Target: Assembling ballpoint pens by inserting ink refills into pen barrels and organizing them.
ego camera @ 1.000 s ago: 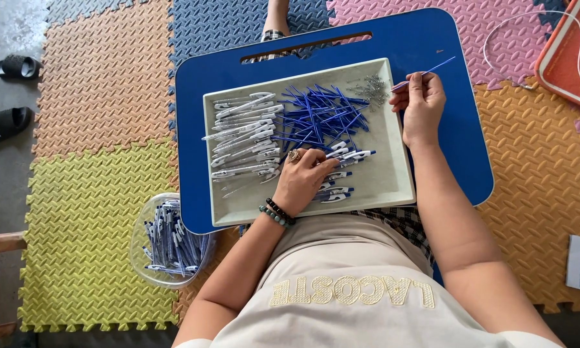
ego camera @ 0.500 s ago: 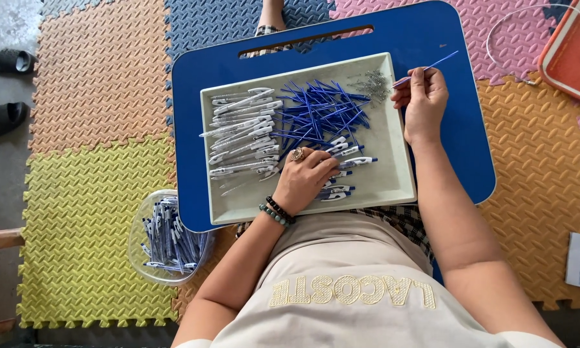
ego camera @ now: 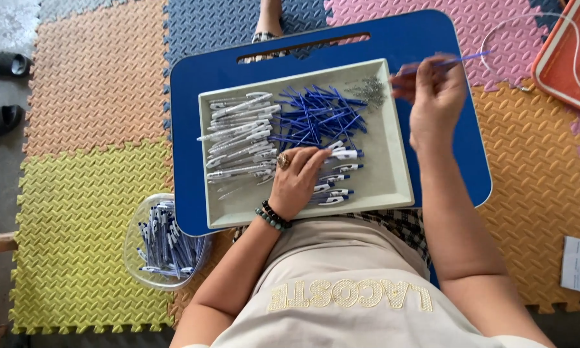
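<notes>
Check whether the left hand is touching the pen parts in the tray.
Touching. The head view shows the left hand palm down in the tray, its fingers lying over the blue-and-white pen parts.

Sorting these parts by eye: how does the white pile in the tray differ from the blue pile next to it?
The white barrels are thicker and lie roughly parallel at the tray's left. The blue refills are thin rods, crisscrossed nearer the middle. The left hand rests by the barrels; the right hand holds one refill. Both piles share the tray.

The right hand (ego camera: 435,96) is motion-blurred; the orange tray (ego camera: 563,61) is cut off by the edge.
</notes>
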